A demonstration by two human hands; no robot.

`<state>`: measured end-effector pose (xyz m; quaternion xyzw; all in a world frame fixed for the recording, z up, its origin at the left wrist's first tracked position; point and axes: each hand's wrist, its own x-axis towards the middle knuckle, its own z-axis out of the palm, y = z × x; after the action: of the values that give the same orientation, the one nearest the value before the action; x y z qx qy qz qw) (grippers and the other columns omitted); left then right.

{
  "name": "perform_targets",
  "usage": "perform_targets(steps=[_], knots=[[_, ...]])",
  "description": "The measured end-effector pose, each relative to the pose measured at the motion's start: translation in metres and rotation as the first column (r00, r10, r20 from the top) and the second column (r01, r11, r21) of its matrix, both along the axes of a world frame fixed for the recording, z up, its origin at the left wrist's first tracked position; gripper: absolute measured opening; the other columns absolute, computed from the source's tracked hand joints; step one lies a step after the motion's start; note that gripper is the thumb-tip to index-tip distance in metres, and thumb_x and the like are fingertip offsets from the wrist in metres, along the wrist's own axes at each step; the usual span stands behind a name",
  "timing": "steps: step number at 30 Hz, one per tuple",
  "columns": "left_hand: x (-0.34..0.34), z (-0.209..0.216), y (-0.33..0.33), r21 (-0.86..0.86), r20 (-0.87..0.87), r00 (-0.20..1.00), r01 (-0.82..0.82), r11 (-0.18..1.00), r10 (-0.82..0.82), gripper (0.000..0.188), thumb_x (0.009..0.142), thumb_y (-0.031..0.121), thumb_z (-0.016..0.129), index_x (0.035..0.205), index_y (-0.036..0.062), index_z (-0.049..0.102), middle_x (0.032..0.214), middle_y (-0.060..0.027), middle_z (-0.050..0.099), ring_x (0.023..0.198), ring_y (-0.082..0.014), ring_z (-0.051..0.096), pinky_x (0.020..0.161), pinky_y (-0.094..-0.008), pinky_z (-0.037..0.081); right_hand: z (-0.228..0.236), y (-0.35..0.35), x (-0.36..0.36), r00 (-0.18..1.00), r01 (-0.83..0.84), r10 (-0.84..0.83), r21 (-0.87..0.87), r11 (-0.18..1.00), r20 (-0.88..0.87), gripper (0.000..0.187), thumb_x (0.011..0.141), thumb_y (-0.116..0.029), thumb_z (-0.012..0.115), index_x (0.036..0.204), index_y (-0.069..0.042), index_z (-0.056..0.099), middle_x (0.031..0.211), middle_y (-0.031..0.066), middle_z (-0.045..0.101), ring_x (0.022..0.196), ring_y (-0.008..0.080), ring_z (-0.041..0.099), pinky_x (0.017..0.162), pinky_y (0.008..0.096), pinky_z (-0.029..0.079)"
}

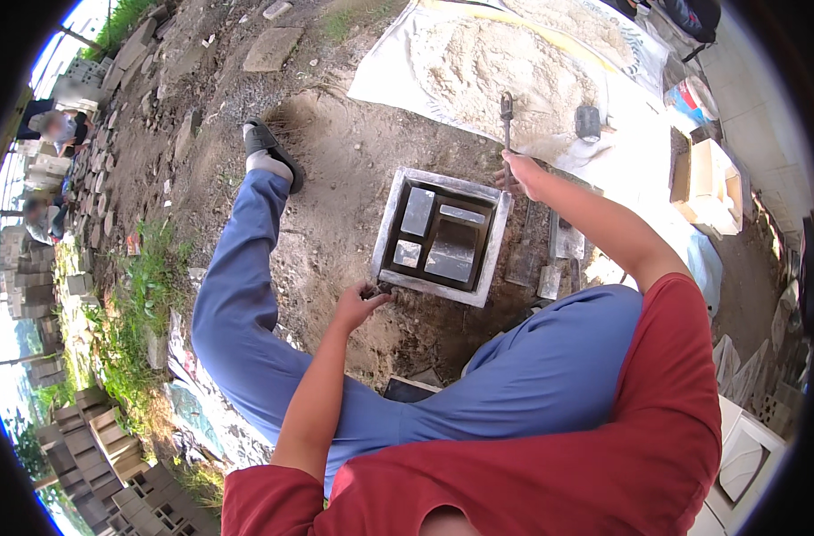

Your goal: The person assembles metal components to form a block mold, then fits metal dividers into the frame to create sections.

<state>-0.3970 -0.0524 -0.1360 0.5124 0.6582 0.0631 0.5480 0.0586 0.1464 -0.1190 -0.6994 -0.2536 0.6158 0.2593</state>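
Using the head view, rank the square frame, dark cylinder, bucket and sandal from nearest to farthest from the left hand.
From the left hand:
1. Square frame, just to its right
2. Sandal, ahead and left
3. Dark cylinder, ahead and right
4. Bucket, beyond it, farther right

The frame (432,288) looks matt and dusty, the blocks (417,212) smooth, the rod (507,136) dull metal, the trousers (237,241) matt cloth.

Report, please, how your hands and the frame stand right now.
Right hand gripping rod. Left hand by the near left corner of frame, grip unclear. Frame on dirt, blocks inside. Loose pieces close on its right.
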Motion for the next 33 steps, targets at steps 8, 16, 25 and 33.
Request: perform_targets(steps=[8,16,25,33], knots=[[-0.009,0.009,0.02,-0.01,-0.034,0.973,0.229,0.973,-0.229,0.058,0.078,0.036,0.087,0.12,0.0025,0.067,0.093,-0.0103,0.072,0.078,-0.0145,0.066,0.072,-0.0306,0.053,-0.024,-0.033,0.008,0.998,-0.038,0.044,0.105,0.994,-0.05,0.015,0.098,-0.02,0.06,0.1,-0.008,0.069,0.091,0.0068,0.066,0.08,0.019,0.059,0.074,0.0394,0.048],[0.007,0.092,0.096,0.171,-0.552,0.783,0.442,0.881,-0.286,0.051,0.09,0.031,0.07,0.131,0.0038,0.06,0.11,-0.0195,0.071,0.102,-0.0364,0.068,0.092,-0.0427,0.053,-0.013,-0.041,0.019,0.995,-0.047,0.052,0.059,0.997,-0.082,0.021,0.099,-0.013,0.056,0.118,-0.006,0.063,0.101,0.0051,0.069,0.09,0.0173,0.067,0.077,0.0404,0.055],[0.236,0.097,0.205,0.645,-0.356,0.788,0.596,0.478,-0.502,0.03,0.1,0.03,0.056,0.112,0.004,0.067,0.111,-0.0164,0.069,0.101,-0.0351,0.066,0.088,-0.0427,0.051,-0.006,-0.037,0.041,0.937,-0.106,0.132,0.095,0.99,-0.324,0.03,0.102,-0.02,0.056,0.128,-0.007,0.056,0.108,0.0082,0.069,0.096,0.0219,0.069,0.083,0.0392,0.055],[0.294,0.052,0.282,-0.181,-0.124,0.081,0.978,0.103,-0.989,0.056,0.104,0.053,0.038,0.134,0.0122,0.062,0.133,-0.0186,0.061,0.123,-0.0392,0.057,0.104,-0.045,0.045,0.008,-0.022,0.082,0.937,-0.244,0.285,0.202,0.948,-0.201,0.038,0.104,-0.022,0.054,0.137,-0.005,0.051,0.121,0.0139,0.068,0.1,0.0239,0.07,0.087,0.0395,0.056]])
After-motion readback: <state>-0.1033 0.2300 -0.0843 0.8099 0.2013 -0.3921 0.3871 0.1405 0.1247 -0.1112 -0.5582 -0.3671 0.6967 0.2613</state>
